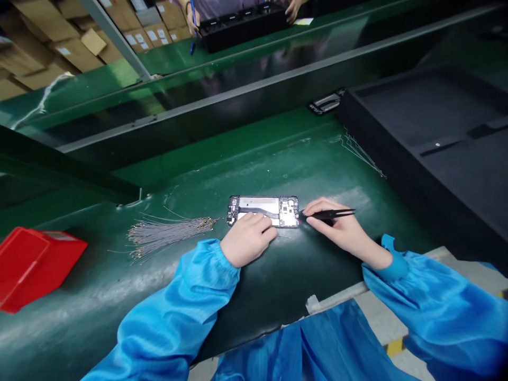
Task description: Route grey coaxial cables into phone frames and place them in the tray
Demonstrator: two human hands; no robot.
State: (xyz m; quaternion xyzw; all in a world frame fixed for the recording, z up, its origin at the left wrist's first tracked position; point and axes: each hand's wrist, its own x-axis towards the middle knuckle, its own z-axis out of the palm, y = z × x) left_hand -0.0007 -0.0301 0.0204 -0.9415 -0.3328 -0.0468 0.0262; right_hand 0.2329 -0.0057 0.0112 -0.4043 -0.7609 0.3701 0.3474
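An opened phone body (pixel 289 207) with its circuit board showing lies flat on the green bench. My left hand (pixel 249 238) rests over its lower left part, fingers curled on the frame and pressing it. In my right hand (pixel 335 227) are black tweezers (pixel 331 214), gripped between thumb and fingers. Their tips are at the phone's right end; whether they touch a part there is too small to tell. A bundle of thin grey cables (pixel 170 233) with small gold-coloured ends lies left of the phone.
A red bin (pixel 37 264) stands at the left. A large black foam tray (pixel 420 121) fills the right, with loose cables (pixel 361 153) and another phone body (pixel 326 102) beside it. Across the bench, a co-worker's hands (pixel 292 10) hold a black tray (pixel 242 26). Cardboard boxes (pixel 79 53) are stacked behind.
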